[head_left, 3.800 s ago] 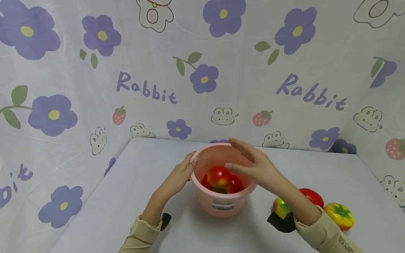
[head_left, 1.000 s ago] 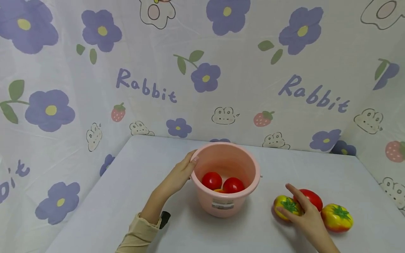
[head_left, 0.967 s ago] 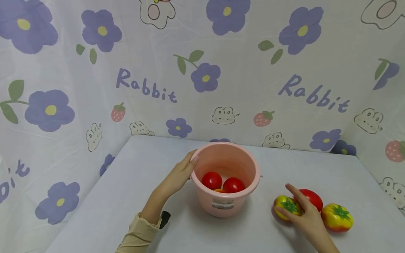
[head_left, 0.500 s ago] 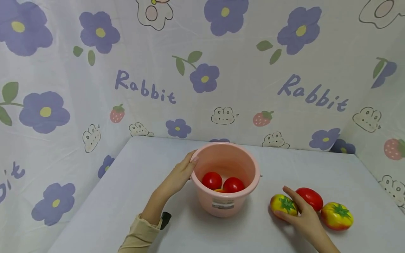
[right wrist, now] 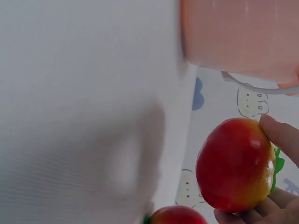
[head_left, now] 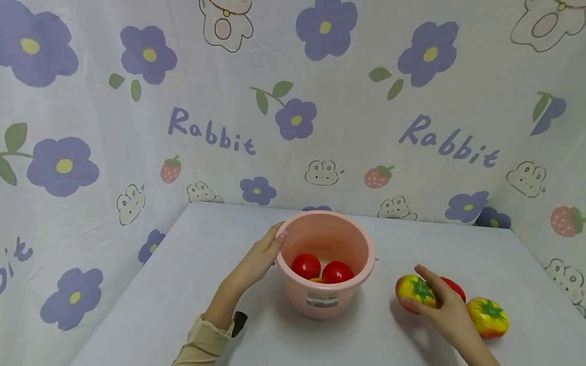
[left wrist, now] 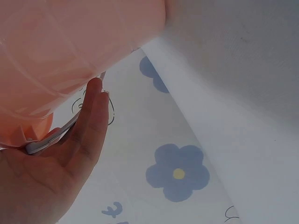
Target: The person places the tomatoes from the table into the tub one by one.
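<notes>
My left hand [head_left: 262, 255] holds the near-left rim of a pink plastic bucket [head_left: 320, 301], thumb over the rim, fingers along the outer wall beside the bucket's handle [left wrist: 51, 141]. Two red toy tomatoes [head_left: 306, 266] show inside it, with a sliver of yellow-orange between them. To the right of the bucket, my right hand [head_left: 450, 310] grips a red-and-yellow toy tomato [head_left: 414, 290] with a green leaf top, between thumb and fingers. In the right wrist view this tomato [right wrist: 233, 165] hangs above the table, its shadow beneath.
Beyond my right hand lie a red toy fruit [head_left: 455, 288], partly hidden, and another yellow-and-red toy tomato [head_left: 488, 317]. The white table [head_left: 220, 223] ends at a hanging cloth [head_left: 343, 127] printed with flowers and rabbits.
My right hand, over the bucket at first, has moved right to the loose fruit, taken hold of the nearest toy tomato and raised it off the table. My left hand stays on the bucket.
</notes>
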